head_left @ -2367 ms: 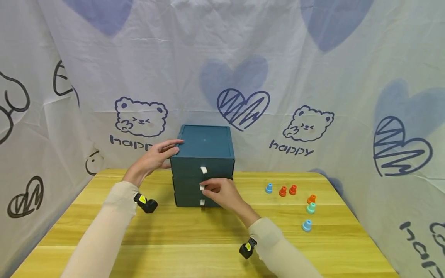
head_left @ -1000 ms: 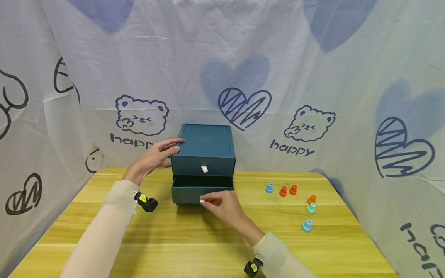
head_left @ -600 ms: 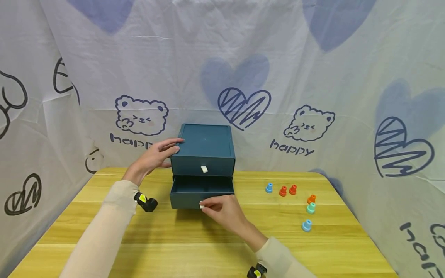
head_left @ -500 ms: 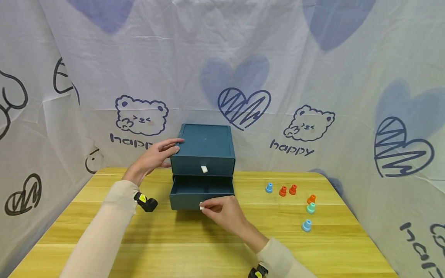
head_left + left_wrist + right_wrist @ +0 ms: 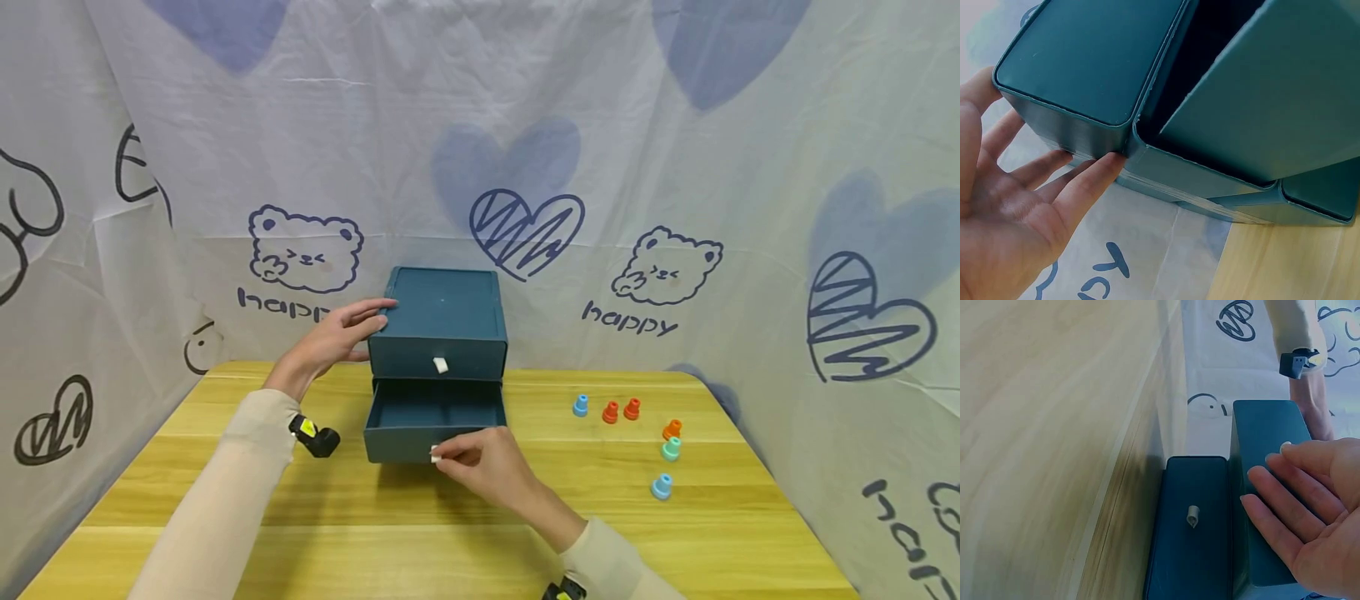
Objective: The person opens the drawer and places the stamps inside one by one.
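A dark teal drawer cabinet (image 5: 450,304) stands at the back middle of the table. Its middle drawer (image 5: 397,446) is pulled partway out, showing its inner walls, while the top drawer (image 5: 405,358) is closed. My right hand (image 5: 487,467) pinches the small white pull tab (image 5: 435,455) on the middle drawer's front; in the right wrist view the fingertips cover that tab. My left hand (image 5: 326,342) rests on the cabinet's left side and top edge, and the left wrist view shows its extended fingers (image 5: 1088,187) against the side wall. Below, the bottom drawer (image 5: 1185,562) stays closed.
Several small stepped plastic pieces stand on the table to the right: a blue one (image 5: 581,406), a red one (image 5: 611,412), an orange one (image 5: 672,429) and a teal one (image 5: 671,449) among them. A printed white cloth (image 5: 420,167) hangs behind the wooden table (image 5: 360,533).
The middle drawer, closed at first, has slid out toward me, its tab pinched in my right hand, which moved nearer and lower. My left hand has stayed on the cabinet's side.
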Demonstrator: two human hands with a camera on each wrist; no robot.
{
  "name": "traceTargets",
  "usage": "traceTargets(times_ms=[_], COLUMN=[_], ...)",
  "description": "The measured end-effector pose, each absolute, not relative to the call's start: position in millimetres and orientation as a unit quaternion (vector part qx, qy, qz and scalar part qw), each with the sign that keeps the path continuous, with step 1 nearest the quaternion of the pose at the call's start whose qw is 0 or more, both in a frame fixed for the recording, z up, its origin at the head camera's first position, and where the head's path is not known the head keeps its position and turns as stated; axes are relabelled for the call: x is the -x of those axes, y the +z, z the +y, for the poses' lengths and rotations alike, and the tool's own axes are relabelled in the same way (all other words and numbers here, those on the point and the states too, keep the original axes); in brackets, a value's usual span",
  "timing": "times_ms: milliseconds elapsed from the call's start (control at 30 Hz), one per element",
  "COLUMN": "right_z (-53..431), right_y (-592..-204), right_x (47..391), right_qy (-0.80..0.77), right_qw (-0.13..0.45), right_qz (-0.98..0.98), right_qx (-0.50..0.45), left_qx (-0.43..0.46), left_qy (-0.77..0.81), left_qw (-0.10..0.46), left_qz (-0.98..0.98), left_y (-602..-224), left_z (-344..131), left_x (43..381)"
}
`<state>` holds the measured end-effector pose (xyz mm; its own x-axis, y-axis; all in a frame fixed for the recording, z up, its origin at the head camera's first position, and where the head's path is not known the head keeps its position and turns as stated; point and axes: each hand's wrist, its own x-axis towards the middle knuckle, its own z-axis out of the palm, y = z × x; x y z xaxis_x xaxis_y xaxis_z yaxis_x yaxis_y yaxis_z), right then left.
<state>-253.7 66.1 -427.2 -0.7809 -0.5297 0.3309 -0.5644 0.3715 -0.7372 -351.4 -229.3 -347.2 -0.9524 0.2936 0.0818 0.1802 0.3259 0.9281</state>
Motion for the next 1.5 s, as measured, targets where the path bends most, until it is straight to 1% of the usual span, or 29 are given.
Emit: traceTargets(times_ms=[333, 967, 1333, 1500], right_z=[69, 68, 69, 68], right_y=[-429, -434, -435, -436], right_x=[247, 218, 210, 207], right_qy=[0.454, 0.469, 0.477, 0.471], right_qw=[0.009, -0.008, -0.002, 0.009], right_qz=[-0.825, -0.814, -0.806, -0.81], right_qx=[-0.337, -0.342, -0.351, -0.35], left_qx=[-0.147, -0.151, -0.148, -0.148], left_qy=[0.562, 0.559, 0.558, 0.559], left_qw=[0.05, 0.054, 0.05, 0.05], left_qz=[0.812, 0.813, 0.815, 0.814], left_y=[-347, -347, -347, -347], left_z=[-229, -229, -229, -229], left_x=[351, 351, 350, 350])
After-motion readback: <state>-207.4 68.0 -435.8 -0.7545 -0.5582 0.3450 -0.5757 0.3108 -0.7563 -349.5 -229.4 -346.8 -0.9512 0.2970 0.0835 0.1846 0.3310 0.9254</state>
